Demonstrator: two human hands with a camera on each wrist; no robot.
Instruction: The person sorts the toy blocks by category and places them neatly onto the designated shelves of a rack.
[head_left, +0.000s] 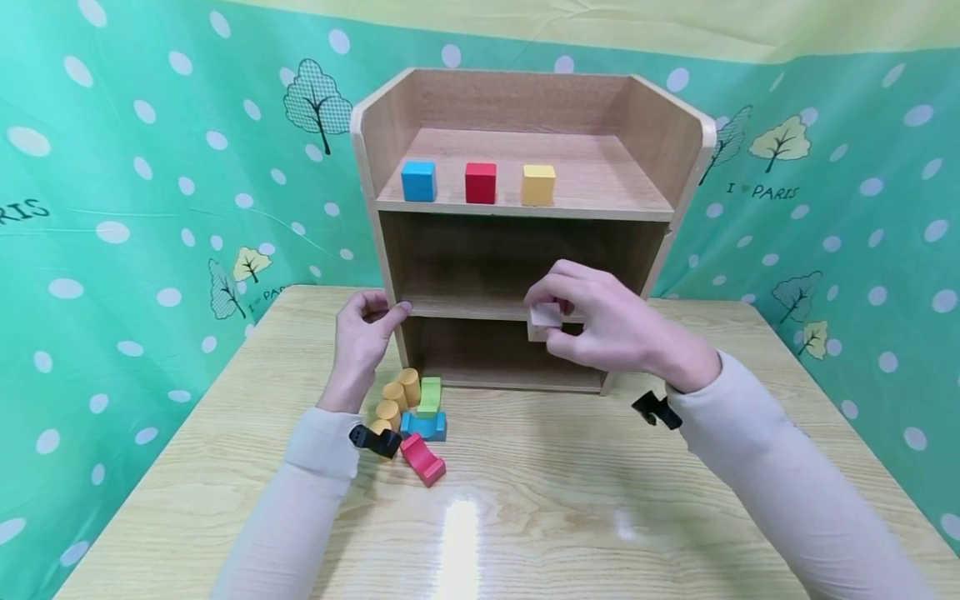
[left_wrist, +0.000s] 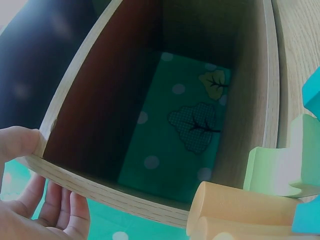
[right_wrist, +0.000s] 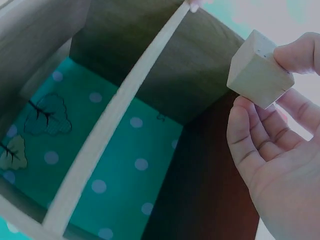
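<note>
My right hand (head_left: 611,321) pinches a pale wooden cube (head_left: 543,321) between thumb and fingers, in front of the middle shelf board. The right wrist view shows the cube (right_wrist: 260,72) held by its sides, apart from the wood. At the lower left of the wooden shelf unit (head_left: 517,102), my left hand (head_left: 358,337) holds the side panel. Its thumb (left_wrist: 17,142) lies on the front edge, with the other fingers round the outside. A blue cube (head_left: 418,182), a red cube (head_left: 481,183) and a yellow cube (head_left: 538,185) stand in a row on the top shelf.
Beside my left wrist, several orange cylinders (head_left: 394,393) stand on the table (head_left: 525,517). Next to them are a green curved block (head_left: 430,397), a blue arch block (head_left: 425,426) and a red curved block (head_left: 423,459). A patterned green cloth (head_left: 165,250) hangs behind.
</note>
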